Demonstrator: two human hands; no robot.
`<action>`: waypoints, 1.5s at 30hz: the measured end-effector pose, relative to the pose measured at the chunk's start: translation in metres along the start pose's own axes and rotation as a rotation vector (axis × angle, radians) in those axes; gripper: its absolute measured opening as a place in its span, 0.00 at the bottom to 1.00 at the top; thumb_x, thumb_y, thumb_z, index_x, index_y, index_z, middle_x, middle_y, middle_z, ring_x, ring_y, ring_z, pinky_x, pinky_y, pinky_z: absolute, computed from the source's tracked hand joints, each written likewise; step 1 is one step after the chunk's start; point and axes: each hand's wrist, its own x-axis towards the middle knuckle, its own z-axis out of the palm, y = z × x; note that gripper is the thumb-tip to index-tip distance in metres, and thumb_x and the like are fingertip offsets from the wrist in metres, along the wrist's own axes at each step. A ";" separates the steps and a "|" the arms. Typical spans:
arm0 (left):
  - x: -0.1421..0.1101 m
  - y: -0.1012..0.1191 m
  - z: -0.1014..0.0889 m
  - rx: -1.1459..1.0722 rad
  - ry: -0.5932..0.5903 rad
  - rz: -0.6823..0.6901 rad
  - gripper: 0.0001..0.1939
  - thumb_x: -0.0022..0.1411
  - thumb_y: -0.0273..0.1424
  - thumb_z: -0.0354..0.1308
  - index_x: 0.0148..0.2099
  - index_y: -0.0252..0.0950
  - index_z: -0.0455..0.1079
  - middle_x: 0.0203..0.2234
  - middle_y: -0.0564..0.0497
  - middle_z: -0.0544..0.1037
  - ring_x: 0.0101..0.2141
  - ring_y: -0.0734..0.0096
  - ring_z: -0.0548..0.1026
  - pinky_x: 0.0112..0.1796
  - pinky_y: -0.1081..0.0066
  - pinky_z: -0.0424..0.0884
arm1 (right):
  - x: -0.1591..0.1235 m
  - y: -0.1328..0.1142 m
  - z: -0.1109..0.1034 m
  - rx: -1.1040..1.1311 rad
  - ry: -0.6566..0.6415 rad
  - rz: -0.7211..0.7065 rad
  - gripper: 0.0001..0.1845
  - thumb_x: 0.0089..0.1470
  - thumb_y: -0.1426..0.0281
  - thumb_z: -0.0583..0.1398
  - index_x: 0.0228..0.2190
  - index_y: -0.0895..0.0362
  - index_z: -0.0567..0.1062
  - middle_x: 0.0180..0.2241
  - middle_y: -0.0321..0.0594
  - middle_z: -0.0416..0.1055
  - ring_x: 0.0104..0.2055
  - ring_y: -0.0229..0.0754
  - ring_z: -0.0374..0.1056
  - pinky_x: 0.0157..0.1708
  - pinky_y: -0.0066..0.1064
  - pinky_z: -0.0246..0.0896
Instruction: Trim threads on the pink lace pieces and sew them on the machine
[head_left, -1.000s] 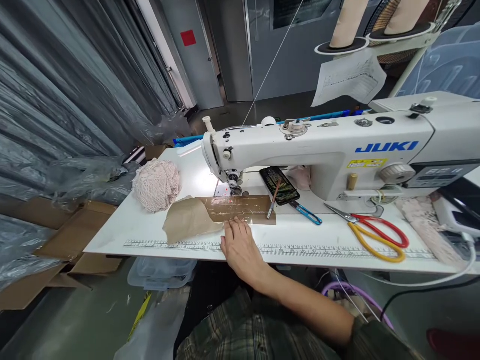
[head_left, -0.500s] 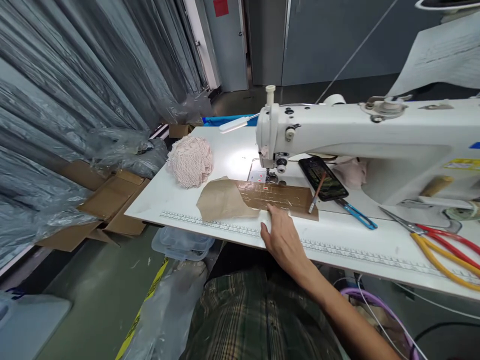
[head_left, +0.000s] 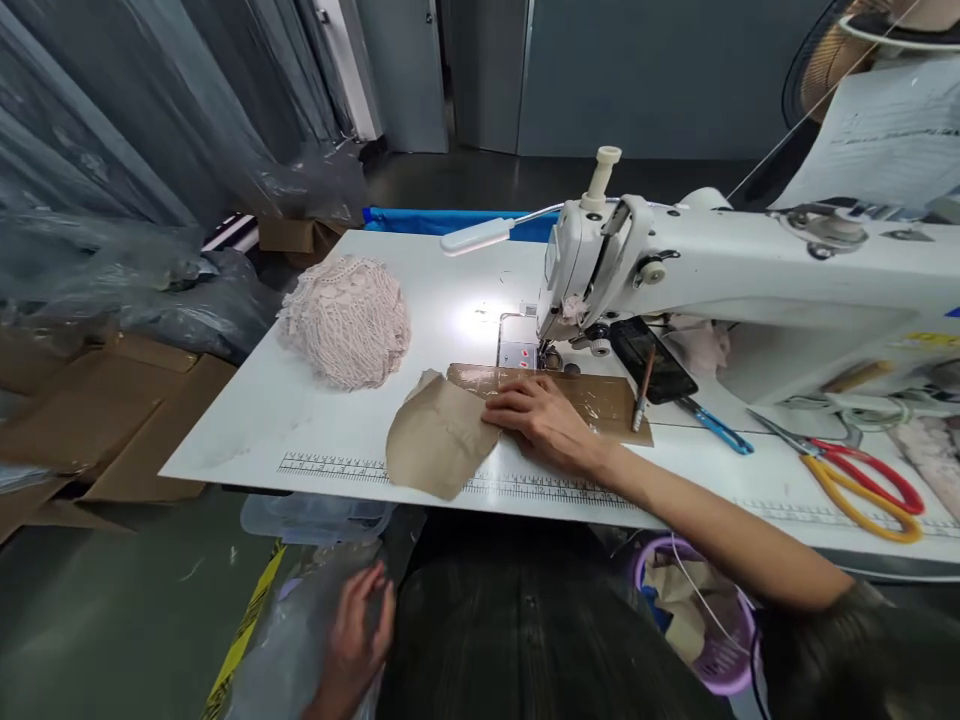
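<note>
My right hand (head_left: 541,418) lies on the white sewing table (head_left: 315,430), fingers stretched flat and pointing left. It rests on a brown cardboard template (head_left: 592,398) where a tan fabric piece (head_left: 439,440) overlaps it. Just behind stands the white sewing machine (head_left: 720,270) with its needle area (head_left: 551,355). My left hand (head_left: 358,625) is low, below the table's edge, with fingers spread on a clear plastic bag (head_left: 300,640). A pink lace bundle (head_left: 346,318) sits at the table's left.
A phone (head_left: 649,358), a pencil (head_left: 643,390), blue thread snips (head_left: 716,428) and red-and-yellow scissors (head_left: 862,472) lie right of my hand. Cardboard boxes (head_left: 112,420) and plastic sheeting fill the left floor. A purple basket (head_left: 701,610) of scraps sits under the table.
The view swung left and down. My right hand slid forward from the table's front edge onto the template and fabric. My left hand came into view on the plastic bag below.
</note>
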 end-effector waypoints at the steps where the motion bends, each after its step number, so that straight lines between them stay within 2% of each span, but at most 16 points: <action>1: 0.007 -0.005 -0.006 0.007 0.103 0.011 0.27 0.63 0.22 0.57 0.63 0.39 0.58 0.37 0.47 0.75 0.32 0.67 0.76 0.30 0.67 0.77 | 0.004 0.005 0.000 -0.004 0.005 0.001 0.17 0.59 0.79 0.54 0.46 0.54 0.76 0.51 0.43 0.71 0.55 0.50 0.59 0.51 0.47 0.53; 3: 0.037 -0.015 -0.024 0.026 0.223 0.132 0.34 0.58 0.16 0.58 0.64 0.40 0.58 0.38 0.46 0.76 0.33 0.66 0.77 0.33 0.67 0.78 | 0.012 0.013 0.001 -0.017 0.008 0.013 0.19 0.59 0.80 0.53 0.46 0.54 0.77 0.54 0.44 0.68 0.56 0.50 0.58 0.52 0.48 0.53; 4: 0.059 -0.020 -0.031 0.023 0.198 0.236 0.34 0.57 0.16 0.57 0.63 0.41 0.59 0.41 0.47 0.77 0.37 0.66 0.78 0.37 0.67 0.78 | 0.014 0.016 0.002 -0.020 0.010 0.015 0.19 0.59 0.80 0.53 0.46 0.54 0.77 0.55 0.44 0.67 0.57 0.50 0.58 0.52 0.48 0.54; 6: 0.110 -0.028 -0.035 0.014 0.014 0.455 0.26 0.62 0.17 0.51 0.60 0.40 0.64 0.46 0.49 0.77 0.44 0.67 0.76 0.45 0.67 0.75 | 0.015 0.020 0.003 -0.015 0.023 0.003 0.20 0.60 0.80 0.52 0.48 0.55 0.75 0.55 0.45 0.67 0.58 0.50 0.57 0.53 0.48 0.55; 8: 0.157 -0.033 -0.021 0.011 -0.324 0.567 0.24 0.65 0.17 0.44 0.60 0.39 0.63 0.53 0.48 0.73 0.52 0.66 0.72 0.51 0.65 0.71 | 0.010 0.025 0.002 0.004 0.059 -0.009 0.21 0.60 0.80 0.51 0.52 0.56 0.72 0.56 0.46 0.66 0.59 0.49 0.56 0.54 0.47 0.57; 10: 0.192 -0.034 0.006 0.073 -0.517 0.601 0.19 0.70 0.29 0.45 0.61 0.36 0.61 0.58 0.44 0.68 0.54 0.59 0.69 0.51 0.59 0.70 | 0.000 0.031 0.001 0.027 0.120 -0.014 0.22 0.60 0.79 0.50 0.54 0.59 0.69 0.57 0.48 0.65 0.60 0.48 0.57 0.55 0.47 0.58; 12: 0.215 -0.030 0.034 0.179 -0.612 0.520 0.24 0.70 0.41 0.45 0.63 0.37 0.59 0.62 0.41 0.61 0.55 0.51 0.67 0.48 0.56 0.69 | -0.010 0.037 -0.001 0.047 0.202 -0.018 0.20 0.60 0.78 0.50 0.53 0.61 0.70 0.55 0.50 0.67 0.58 0.48 0.59 0.55 0.47 0.60; 14: 0.231 -0.022 0.053 0.261 -0.683 0.456 0.28 0.68 0.48 0.44 0.63 0.39 0.58 0.61 0.40 0.62 0.50 0.49 0.68 0.43 0.57 0.70 | -0.016 0.041 -0.001 0.079 0.266 -0.032 0.17 0.60 0.77 0.51 0.47 0.61 0.73 0.50 0.50 0.71 0.54 0.49 0.62 0.53 0.47 0.62; 19: 0.269 -0.006 0.056 0.294 -0.834 0.399 0.29 0.66 0.53 0.44 0.58 0.37 0.64 0.48 0.38 0.69 0.43 0.52 0.70 0.30 0.67 0.66 | -0.016 0.040 0.001 0.199 0.249 -0.073 0.14 0.55 0.77 0.55 0.41 0.57 0.76 0.41 0.44 0.75 0.46 0.46 0.68 0.52 0.47 0.64; 23: 0.298 -0.011 0.054 0.191 -0.945 0.431 0.22 0.67 0.47 0.49 0.52 0.38 0.69 0.42 0.43 0.70 0.36 0.62 0.71 0.27 0.71 0.61 | -0.017 0.037 0.002 0.201 0.244 -0.038 0.14 0.53 0.77 0.56 0.39 0.57 0.77 0.42 0.45 0.75 0.46 0.47 0.69 0.52 0.47 0.63; 25: 0.308 -0.014 0.061 0.141 -0.902 0.418 0.18 0.68 0.43 0.49 0.48 0.36 0.71 0.42 0.44 0.70 0.36 0.64 0.72 0.29 0.70 0.61 | -0.019 0.037 0.002 0.188 0.249 -0.041 0.12 0.53 0.76 0.56 0.37 0.58 0.78 0.42 0.46 0.75 0.47 0.48 0.69 0.51 0.47 0.63; 29: 0.318 -0.024 0.086 -0.041 -0.755 0.491 0.19 0.65 0.41 0.55 0.52 0.36 0.68 0.49 0.44 0.69 0.45 0.62 0.70 0.39 0.69 0.64 | -0.023 0.037 -0.001 0.190 0.201 -0.054 0.15 0.53 0.75 0.57 0.41 0.58 0.78 0.45 0.45 0.75 0.49 0.50 0.67 0.50 0.48 0.62; 32: 0.315 -0.033 0.098 -0.123 -0.776 0.531 0.15 0.65 0.42 0.54 0.45 0.37 0.71 0.41 0.47 0.72 0.40 0.65 0.71 0.39 0.68 0.64 | -0.027 0.038 -0.004 0.210 0.156 -0.033 0.18 0.52 0.76 0.57 0.44 0.57 0.77 0.46 0.41 0.76 0.50 0.51 0.65 0.51 0.50 0.60; 38: 0.297 -0.037 0.097 -0.336 -0.639 0.539 0.09 0.64 0.34 0.52 0.34 0.35 0.67 0.36 0.48 0.74 0.36 0.67 0.70 0.43 0.63 0.64 | -0.031 0.041 -0.007 0.319 0.124 -0.018 0.12 0.54 0.70 0.60 0.41 0.57 0.77 0.44 0.42 0.76 0.49 0.48 0.66 0.52 0.47 0.60; 41: 0.288 -0.030 0.095 -0.496 -0.656 0.419 0.07 0.62 0.31 0.52 0.32 0.35 0.67 0.27 0.53 0.74 0.30 0.72 0.69 0.41 0.66 0.65 | -0.029 0.038 -0.012 0.321 0.117 -0.001 0.09 0.55 0.68 0.60 0.39 0.58 0.77 0.40 0.42 0.77 0.47 0.46 0.67 0.51 0.45 0.61; 45: 0.284 -0.026 0.094 -0.611 -0.626 0.097 0.09 0.62 0.33 0.54 0.32 0.35 0.70 0.25 0.54 0.75 0.27 0.75 0.69 0.35 0.70 0.66 | -0.028 0.033 -0.016 0.265 0.108 -0.037 0.09 0.57 0.69 0.58 0.38 0.59 0.76 0.41 0.44 0.77 0.50 0.48 0.67 0.51 0.46 0.59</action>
